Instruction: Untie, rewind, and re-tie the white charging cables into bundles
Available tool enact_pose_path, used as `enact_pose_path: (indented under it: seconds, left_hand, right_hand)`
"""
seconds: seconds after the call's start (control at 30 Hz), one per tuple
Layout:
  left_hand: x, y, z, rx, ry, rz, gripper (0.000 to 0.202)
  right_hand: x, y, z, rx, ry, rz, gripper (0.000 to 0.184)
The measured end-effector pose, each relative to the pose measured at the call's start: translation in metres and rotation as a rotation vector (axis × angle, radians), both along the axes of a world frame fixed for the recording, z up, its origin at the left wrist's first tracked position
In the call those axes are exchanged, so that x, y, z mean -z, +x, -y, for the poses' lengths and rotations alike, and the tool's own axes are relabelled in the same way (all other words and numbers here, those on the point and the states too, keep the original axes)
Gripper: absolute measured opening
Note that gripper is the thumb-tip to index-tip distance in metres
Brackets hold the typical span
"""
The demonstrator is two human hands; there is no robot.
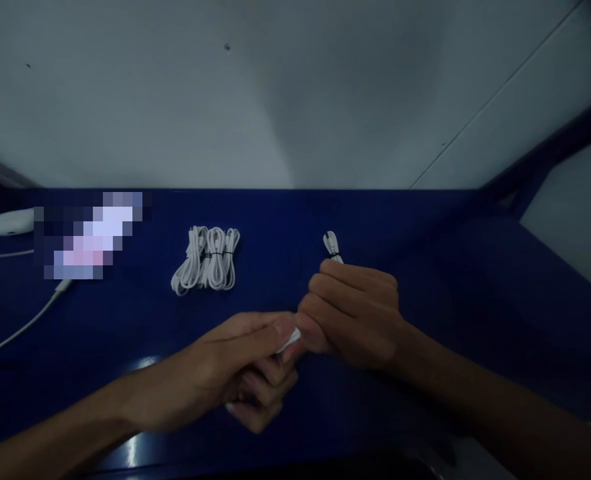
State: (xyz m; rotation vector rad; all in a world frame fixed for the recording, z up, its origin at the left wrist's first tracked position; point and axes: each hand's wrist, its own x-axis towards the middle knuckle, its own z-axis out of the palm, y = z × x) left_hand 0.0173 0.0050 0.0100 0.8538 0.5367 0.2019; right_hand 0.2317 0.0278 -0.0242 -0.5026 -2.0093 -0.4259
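A small white piece [290, 339] is held between the two hands, low in the middle of the view, and most of it is covered by fingers, so its full shape cannot be told. It is pinched by the left hand [245, 363], with the thumb laid along the top and the other fingers bent beneath it. The right hand [358, 310] is brought up against the left fingertips; its fingers are curled inward with the knuckles uppermost, and its thumb is set close to the white piece. Whether anything is gripped inside the right hand cannot be told, since the palm is hidden.

Just beyond the right hand's knuckles, a white cable loop [331, 241] bound with a dark tie is seen; its near end is covered by the hand, and whether it is touched cannot be told. Beyond the left hand, a row of white cable bundles [216, 260] is laid side by side, each coiled and bound with dark ties. Farther off to the left of the left hand, a bright pixelated object [98, 237] is joined by a white cord [30, 328], near a rounded white object [13, 223]. All are borne by a blue tabletop [280, 267], backed by a pale wall [275, 100].
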Motion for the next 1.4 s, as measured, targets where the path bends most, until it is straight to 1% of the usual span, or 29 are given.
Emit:
enact_pose_path:
  seconds: [0.1, 0.17, 0.3, 0.43, 0.57, 0.63, 0.7, 0.73, 0.8, 0.83, 0.87, 0.9, 0.93, 1.0, 1.03, 1.13, 1.27, 1.4]
  left_hand:
    - [-0.006, 0.000, 0.003, -0.031, 0.289, -0.169, 0.041]
    - [-0.009, 0.000, 0.005, -0.054, 0.421, -0.238, 0.044]
    - [-0.009, -0.001, 0.005, -0.063, 0.519, -0.272, 0.045]
    - [-0.007, -0.002, 0.005, -0.063, 0.651, -0.307, 0.046]
    - [-0.003, -0.003, 0.005, -0.053, 0.679, -0.342, 0.048]
    - [0.001, -0.004, 0.006, -0.069, 0.680, -0.362, 0.051]
    - [0.005, -0.006, 0.006, -0.107, 0.660, -0.352, 0.051]
    - [0.007, -0.006, 0.005, -0.137, 0.642, -0.340, 0.051]
    - [0.010, -0.007, 0.004, -0.225, 0.593, -0.314, 0.048]
    - [0.011, -0.007, 0.003, -0.282, 0.563, -0.300, 0.046]
    - [0.012, -0.007, 0.002, -0.343, 0.533, -0.285, 0.046]
    - [0.012, -0.007, 0.001, -0.399, 0.507, -0.265, 0.045]
    - [0.013, -0.006, -0.001, -0.449, 0.491, -0.242, 0.046]
    - [0.012, -0.006, -0.003, -0.531, 0.492, -0.203, 0.049]
    - [0.012, -0.006, -0.003, -0.563, 0.504, -0.194, 0.050]
    - [0.009, -0.007, -0.005, -0.620, 0.536, -0.199, 0.049]
    - [0.006, -0.007, -0.006, -0.627, 0.534, -0.204, 0.048]
    - [0.008, -0.005, -0.008, -0.636, 0.547, -0.200, 0.048]
  right_hand:
    - [0.003, -0.002, -0.002, -0.001, 0.009, -0.004, 0.047]
    - [0.002, -0.002, -0.004, 0.009, 0.008, 0.003, 0.049]
    - [-0.002, -0.002, -0.005, 0.024, -0.002, -0.005, 0.056]
    - [-0.004, -0.001, -0.006, 0.073, -0.049, 0.047, 0.056]
    - [-0.005, -0.002, -0.003, 0.101, -0.081, 0.079, 0.052]
    - [-0.007, -0.003, 0.001, 0.131, -0.138, 0.117, 0.053]
    - [-0.009, -0.001, 0.004, 0.176, -0.259, 0.137, 0.054]
    - [-0.011, 0.001, 0.004, 0.219, -0.363, 0.121, 0.055]
    - [-0.014, 0.006, 0.003, 0.274, -0.580, -0.011, 0.055]
    - [-0.015, 0.010, 0.002, 0.335, -0.664, -0.069, 0.054]
    - [-0.015, 0.013, 0.000, 0.412, -0.707, -0.101, 0.051]
    - [-0.015, 0.016, -0.002, 0.489, -0.724, -0.080, 0.041]
    - [-0.014, 0.018, -0.003, 0.522, -0.739, -0.027, 0.030]
    - [-0.011, 0.019, -0.003, 0.547, -0.748, 0.103, 0.014]
    - [-0.010, 0.018, -0.003, 0.538, -0.753, 0.168, 0.011]
    - [-0.007, 0.013, 0.001, 0.522, -0.758, 0.305, 0.016]
    - [-0.004, 0.010, 0.003, 0.544, -0.739, 0.339, 0.015]
    - [0.001, 0.010, 0.002, 0.541, -0.635, 0.420, 0.012]
